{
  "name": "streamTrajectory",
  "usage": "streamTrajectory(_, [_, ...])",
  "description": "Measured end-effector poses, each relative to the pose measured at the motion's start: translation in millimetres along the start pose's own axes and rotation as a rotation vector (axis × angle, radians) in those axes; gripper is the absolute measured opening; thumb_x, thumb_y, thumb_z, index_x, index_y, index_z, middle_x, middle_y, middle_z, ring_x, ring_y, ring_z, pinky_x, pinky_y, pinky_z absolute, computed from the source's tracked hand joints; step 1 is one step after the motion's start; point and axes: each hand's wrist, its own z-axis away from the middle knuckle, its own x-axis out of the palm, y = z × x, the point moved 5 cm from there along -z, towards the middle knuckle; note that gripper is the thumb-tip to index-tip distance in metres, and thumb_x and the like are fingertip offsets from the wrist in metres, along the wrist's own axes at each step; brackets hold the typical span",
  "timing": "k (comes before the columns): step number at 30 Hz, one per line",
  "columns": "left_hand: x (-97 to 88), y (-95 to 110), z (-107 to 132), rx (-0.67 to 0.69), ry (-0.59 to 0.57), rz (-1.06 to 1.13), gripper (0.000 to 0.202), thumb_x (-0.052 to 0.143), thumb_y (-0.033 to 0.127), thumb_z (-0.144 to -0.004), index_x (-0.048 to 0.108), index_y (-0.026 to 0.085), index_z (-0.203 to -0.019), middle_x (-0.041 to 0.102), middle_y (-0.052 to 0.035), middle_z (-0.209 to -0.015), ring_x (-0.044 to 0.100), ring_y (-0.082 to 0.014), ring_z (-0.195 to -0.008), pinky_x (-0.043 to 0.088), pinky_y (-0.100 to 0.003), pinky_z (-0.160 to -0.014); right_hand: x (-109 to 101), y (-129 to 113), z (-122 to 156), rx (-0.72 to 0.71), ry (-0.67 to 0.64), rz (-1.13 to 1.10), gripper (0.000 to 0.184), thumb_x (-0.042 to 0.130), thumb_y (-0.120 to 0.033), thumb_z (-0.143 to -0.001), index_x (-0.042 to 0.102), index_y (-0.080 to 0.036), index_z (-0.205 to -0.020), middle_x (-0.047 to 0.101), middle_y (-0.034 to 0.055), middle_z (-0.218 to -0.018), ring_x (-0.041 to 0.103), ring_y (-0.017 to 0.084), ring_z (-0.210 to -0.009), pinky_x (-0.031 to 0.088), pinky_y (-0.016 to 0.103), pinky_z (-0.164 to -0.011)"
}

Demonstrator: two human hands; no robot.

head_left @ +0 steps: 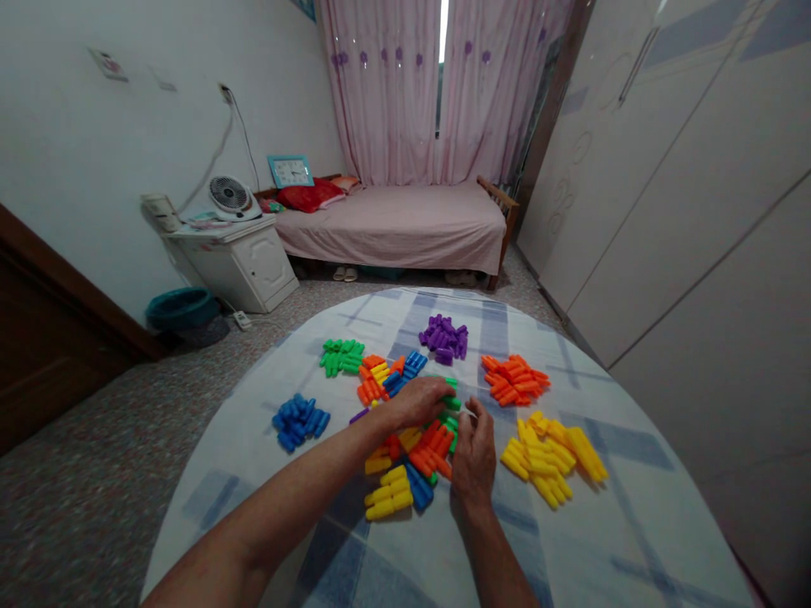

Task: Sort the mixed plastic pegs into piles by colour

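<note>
A mixed heap of plastic toy pieces, made of joined rounded tubes in several colours, lies mid-table. My left hand (423, 400) reaches across it, fingers bent down onto a green piece (452, 403) at its right side. Just to the right is my right hand (474, 447), resting by the heap with its fingers curved and its thumb apart; nothing shows in it. Close to both hands are orange pieces (432, 449), yellow pieces (389, 494) and blue pieces (419, 485). My left hand and forearm hide part of the heap.
Sorted piles ring the heap: green (342, 357), blue (300, 421), purple (444, 338), orange (515, 379) and yellow (548, 456). They lie on a round table with a checked cloth (608, 523). Beyond are a bed (399, 224), a cabinet with a fan (229, 196) and a wardrobe (672, 186).
</note>
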Motion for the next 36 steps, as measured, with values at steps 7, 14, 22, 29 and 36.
streamTrajectory(7, [-67.5, -74.3, 48.3, -0.363, 0.448, -0.044, 0.023, 0.051, 0.013, -0.082, 0.062, 0.02, -0.101, 0.058, -0.0043, -0.102, 0.058, -0.0152, -0.094, 0.047, -0.025, -0.084, 1.8, 1.7, -0.7, -0.031, -0.002, 0.043, 0.044, 0.035, -0.044, -0.089, 0.05, -0.017, -0.121, 0.057, 0.0109, -0.12, 0.055, 0.023, -0.106, 0.039, 0.035, -0.091])
streamTrajectory(14, [-95.9, -168.0, 81.1, -0.703, 0.47, -0.262, 0.02, 0.048, 0.008, -0.08, 0.063, 0.014, -0.091, 0.058, -0.01, -0.099, 0.057, -0.019, -0.093, 0.044, -0.031, -0.08, 2.8, 2.9, -0.9, -0.03, -0.011, 0.07, 0.046, 0.035, -0.045, -0.088, 0.051, -0.016, -0.121, 0.058, 0.0114, -0.12, 0.055, 0.023, -0.107, 0.04, 0.036, -0.091])
streamTrajectory(22, [-85.7, -164.3, 79.0, -0.707, 0.38, -0.292, 0.016, 0.048, 0.008, -0.081, 0.063, 0.007, -0.086, 0.059, -0.0133, -0.096, 0.053, -0.0246, -0.095, 0.043, -0.036, -0.082, 2.0, 0.3, -0.2, -0.036, -0.004, 0.066, 0.042, 0.035, -0.042, -0.089, 0.051, -0.018, -0.12, 0.059, 0.0104, -0.119, 0.056, 0.022, -0.106, 0.04, 0.036, -0.091])
streamTrajectory(29, [-43.9, -42.0, 51.0, -0.114, 0.231, -0.099, 0.02, 0.052, 0.017, -0.084, 0.063, 0.019, -0.101, 0.06, -0.0064, -0.109, 0.053, -0.0191, -0.103, 0.043, -0.032, -0.093, 0.8, -4.4, 0.0, -0.017, 0.005, 0.037, 0.043, 0.034, -0.043, -0.089, 0.051, -0.017, -0.12, 0.058, 0.0108, -0.12, 0.055, 0.022, -0.106, 0.041, 0.036, -0.09])
streamTrajectory(36, [1.8, 6.8, 29.1, -0.015, -0.036, 0.044, 0.027, 0.059, 0.018, -0.079, 0.062, 0.018, -0.106, 0.061, -0.0075, -0.107, 0.057, -0.0202, -0.1, 0.046, -0.031, -0.088, 0.7, -3.7, -0.1, -0.017, -0.003, 0.026, 0.042, 0.034, -0.042, -0.088, 0.052, -0.018, -0.119, 0.058, 0.0103, -0.12, 0.053, 0.022, -0.109, 0.039, 0.036, -0.093])
